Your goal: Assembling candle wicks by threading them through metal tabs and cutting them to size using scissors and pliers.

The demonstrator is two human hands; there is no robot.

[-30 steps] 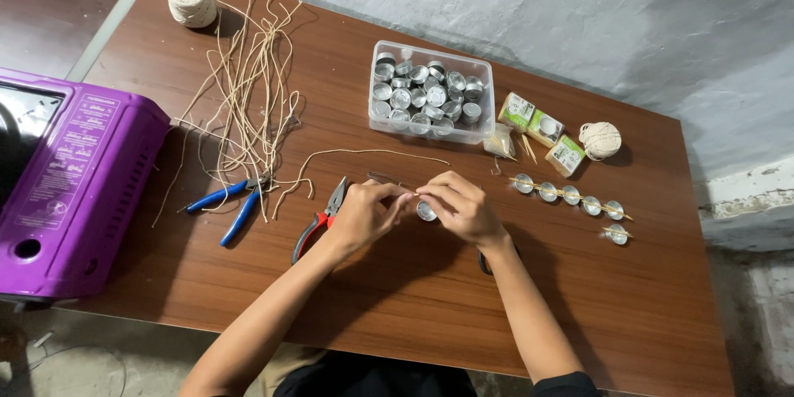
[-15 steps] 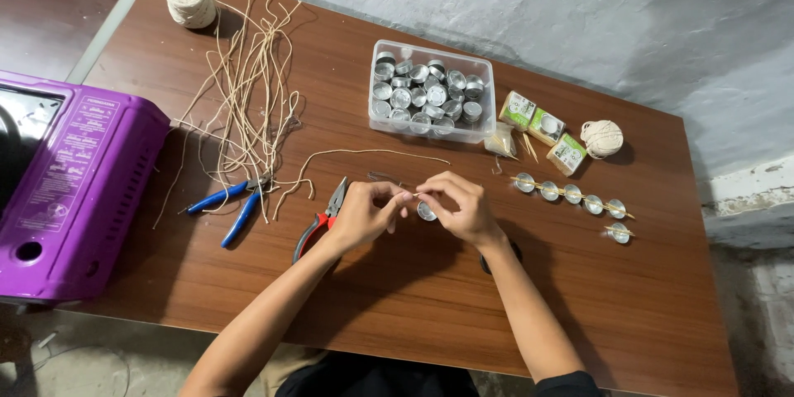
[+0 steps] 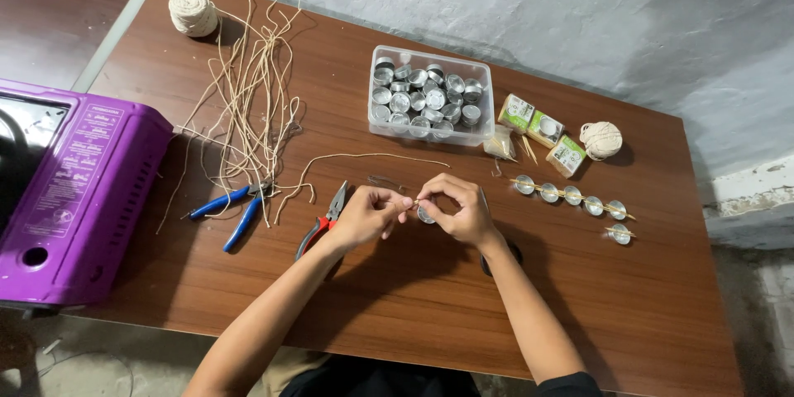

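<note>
A small metal cup sat between your two hands, just above the worktop near its middle. Your right hand curled around the cup from the right, fingers bent over its rim; your left hand met it from the left, thumb and forefinger pinched on a thin pale wick at the cup's top. Red-handled pliers lay just left of your left hand, blue-handled pliers farther left. A loose bundle of cut strings ran back toward a ball of twine at the far left corner. Behind your hands stood a clear plastic box filled with more metal cups. To its right lay small green-and-tan packets and a second twine ball. A row of cups on thin sticks lay right of your right hand. A purple stove overhung the worktop's left edge
</note>
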